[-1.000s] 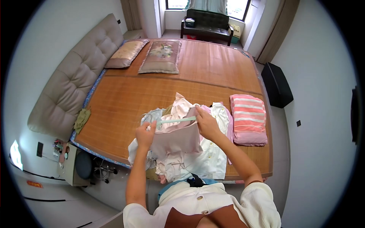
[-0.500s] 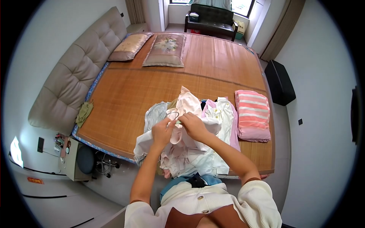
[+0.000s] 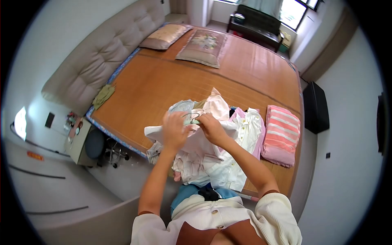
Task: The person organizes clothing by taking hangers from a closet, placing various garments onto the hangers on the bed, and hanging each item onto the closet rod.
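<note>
Our right hand (image 3: 212, 128) has its fingers closed on the pale green hanger (image 3: 188, 122) at the clock's centre, the pale pink garment (image 3: 196, 141) draping below; our left hand (image 3: 175, 130) is blurred beside it, and we cannot tell whether it grips. Beneath us a brown mat (image 3: 153, 87) covers the bed, with the white shirt (image 3: 245, 134) toward four o'clock and striped bedding (image 3: 282, 132) at three. We see the flowered pillow (image 3: 203, 47) at twelve, a dark bench (image 3: 257, 25) at one, the tufted headboard (image 3: 106, 53) at ten and a round stool (image 3: 94, 144) near nine.
</note>
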`<state>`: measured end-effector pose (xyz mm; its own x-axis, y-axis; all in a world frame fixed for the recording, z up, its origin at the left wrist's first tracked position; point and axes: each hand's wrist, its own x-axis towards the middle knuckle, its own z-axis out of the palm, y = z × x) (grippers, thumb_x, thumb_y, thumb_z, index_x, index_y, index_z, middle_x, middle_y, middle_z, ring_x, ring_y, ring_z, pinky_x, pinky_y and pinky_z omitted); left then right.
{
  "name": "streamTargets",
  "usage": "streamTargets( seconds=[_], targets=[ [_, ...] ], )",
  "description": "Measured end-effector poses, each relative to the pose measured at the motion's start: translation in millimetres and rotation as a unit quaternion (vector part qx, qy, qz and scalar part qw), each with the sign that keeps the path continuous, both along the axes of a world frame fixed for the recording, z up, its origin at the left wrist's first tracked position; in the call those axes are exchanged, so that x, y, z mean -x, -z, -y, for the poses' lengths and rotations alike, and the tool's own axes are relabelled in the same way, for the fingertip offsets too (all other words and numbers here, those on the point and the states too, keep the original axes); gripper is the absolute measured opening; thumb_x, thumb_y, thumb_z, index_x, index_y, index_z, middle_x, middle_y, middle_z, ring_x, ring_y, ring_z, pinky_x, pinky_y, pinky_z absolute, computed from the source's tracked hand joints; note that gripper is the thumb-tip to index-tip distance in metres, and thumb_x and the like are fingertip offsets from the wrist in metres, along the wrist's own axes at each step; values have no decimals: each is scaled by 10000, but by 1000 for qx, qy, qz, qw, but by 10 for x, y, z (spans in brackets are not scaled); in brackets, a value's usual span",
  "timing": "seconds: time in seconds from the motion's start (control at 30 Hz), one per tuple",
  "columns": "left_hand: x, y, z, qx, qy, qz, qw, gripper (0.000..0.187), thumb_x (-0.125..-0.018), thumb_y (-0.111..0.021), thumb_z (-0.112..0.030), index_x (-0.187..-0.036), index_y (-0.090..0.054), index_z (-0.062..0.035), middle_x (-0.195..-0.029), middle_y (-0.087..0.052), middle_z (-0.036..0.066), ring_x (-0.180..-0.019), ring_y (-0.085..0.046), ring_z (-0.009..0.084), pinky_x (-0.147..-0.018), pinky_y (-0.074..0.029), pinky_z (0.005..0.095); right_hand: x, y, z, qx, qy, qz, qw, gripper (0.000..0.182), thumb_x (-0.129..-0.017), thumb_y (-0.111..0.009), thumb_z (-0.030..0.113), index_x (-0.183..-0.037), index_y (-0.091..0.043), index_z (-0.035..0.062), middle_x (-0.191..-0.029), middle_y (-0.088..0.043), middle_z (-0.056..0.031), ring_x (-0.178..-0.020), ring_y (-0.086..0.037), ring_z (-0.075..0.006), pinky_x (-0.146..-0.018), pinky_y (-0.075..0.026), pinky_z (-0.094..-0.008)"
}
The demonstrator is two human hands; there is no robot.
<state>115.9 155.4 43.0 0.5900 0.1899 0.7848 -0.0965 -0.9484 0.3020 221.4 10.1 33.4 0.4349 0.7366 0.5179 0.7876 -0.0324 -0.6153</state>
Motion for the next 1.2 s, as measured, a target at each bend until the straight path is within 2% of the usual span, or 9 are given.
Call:
streamTargets(
  seconds=[0.13,0.27,0.4,0.47,0.6,0.7,0.87,1.1,1.2],
  targets=[
    [103,24,284,72,-7,-30,997,145,-909,-545,-149,-978,-616,-43,-981,-660,107,-912,-607,323,-931,-412,480,151,-51,33,-20,-67,-23,997,208,-806,-625,-12,-1004,-596,48,-885,-579,-128,-861,-561,-340,-743,-472,-419],
    [474,-36,516,105,-160,2,982,142,-923,-533,-52,-1024,-621,-5,-998,-678,144,-912,-629,346,-817,-480,424,171,-14,189,-33,-83,66,994,200,-815,-647,30,-1009,-611,63,-880,-577,-126,-833,-573,-341,-721,-473,-414],
    [925,-214,679,66,-246,53,966,147,-941,-507,-36,-1031,-612,15,-1012,-675,162,-881,-625,354,-767,-494,393,376,-32,242,12,-176,62,982,260,-816,-701,146,-1048,-615,65,-915,-594,-129,-846,-588,-334,-720,-469,-403],
    [1260,-211,793,76,-294,53,951,155,-955,-494,-43,-1043,-605,20,-1019,-673,168,-865,-622,346,-759,-492,384,600,-128,225,-34,-228,64,971,295,-825,-704,193,-1077,-616,67,-935,-602,-131,-859,-586,-328,-745,-465,-401],
    [2041,-338,959,118,-413,76,900,124,-948,-502,-32,-1010,-592,27,-1035,-675,159,-880,-626,340,-765,-497,394,1018,-393,176,-94,-269,142,948,372,-837,-704,283,-1128,-612,71,-970,-613,-135,-893,-576,-317,-792,-454,-395],
    [2619,-561,1188,155,-482,94,857,106,-941,-503,-23,-993,-580,31,-1068,-680,147,-829,-628,325,-731,-507,388,1294,-427,99,-61,-321,147,933,383,-841,-696,300,-1130,-611,63,-948,-608,-122,-906,-565,-314,-793,-443,-392],
    [3515,-738,1460,111,-580,104,800,130,-929,-503,-8,-1023,-591,15,-988,-679,135,-752,-610,292,-699,-493,382,2026,-471,-35,-51,-452,73,888,291,-850,-693,240,-1089,-648,79,-813,-574,-113,-759,-564,-319,-651,-459,-408],
    [4682,-911,2029,77,-695,92,709,270,-930,-494,-15,-1165,-625,-43,-774,-602,106,-767,-605,285,-723,-478,380,3277,-498,36,-24,-604,33,796,318,-883,-677,204,-1170,-635,73,-832,-580,-140,-701,-589,-314,-635,-472,-372],
    [5206,-934,2263,91,-730,145,661,254,-941,-486,-36,-1153,-626,-41,-786,-608,103,-767,-606,281,-729,-476,383,3892,-553,151,-41,-642,-11,765,306,-886,-672,213,-1162,-648,84,-799,-596,-136,-644,-584,-303,-596,-470,-374]
  ],
)
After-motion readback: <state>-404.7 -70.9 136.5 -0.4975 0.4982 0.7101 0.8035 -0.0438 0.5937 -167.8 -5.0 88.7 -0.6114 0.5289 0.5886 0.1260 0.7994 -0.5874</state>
